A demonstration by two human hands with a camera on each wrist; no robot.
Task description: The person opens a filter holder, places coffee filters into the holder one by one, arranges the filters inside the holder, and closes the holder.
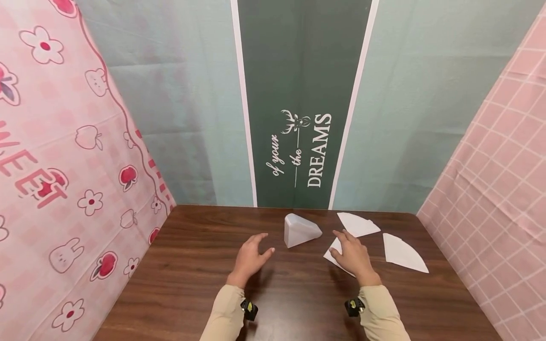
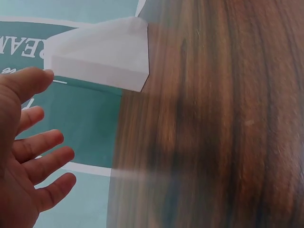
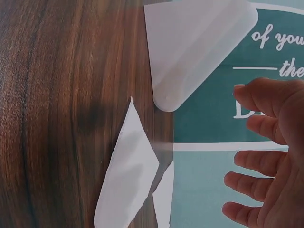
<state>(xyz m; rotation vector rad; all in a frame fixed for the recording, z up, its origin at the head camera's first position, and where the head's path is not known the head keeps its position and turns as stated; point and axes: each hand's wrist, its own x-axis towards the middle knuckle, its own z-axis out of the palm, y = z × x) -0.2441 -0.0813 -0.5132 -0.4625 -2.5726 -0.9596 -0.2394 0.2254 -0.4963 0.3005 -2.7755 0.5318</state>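
Observation:
A translucent white wedge-shaped holder (image 1: 302, 232) stands on the brown wooden table between the two hands, toward the back. To its left hovers my left hand (image 1: 250, 258), fingers spread, holding nothing. In the left wrist view the holder (image 2: 102, 54) lies beyond the thumb, apart from it. My right hand (image 1: 353, 255) is over a white fan-shaped paper filter (image 1: 335, 245) and partly hides it. Its fingers are spread and grip nothing. The right wrist view shows the holder (image 3: 197, 52) and a paper filter (image 3: 126, 175), both apart from the fingers.
Two more fan-shaped paper filters lie right of the holder, one at the back (image 1: 356, 224) and one farther right (image 1: 403, 253). A green curtain (image 1: 294, 71) hangs behind the table (image 1: 187, 265). Pink cloths hang left (image 1: 85, 156) and right (image 1: 490, 189).

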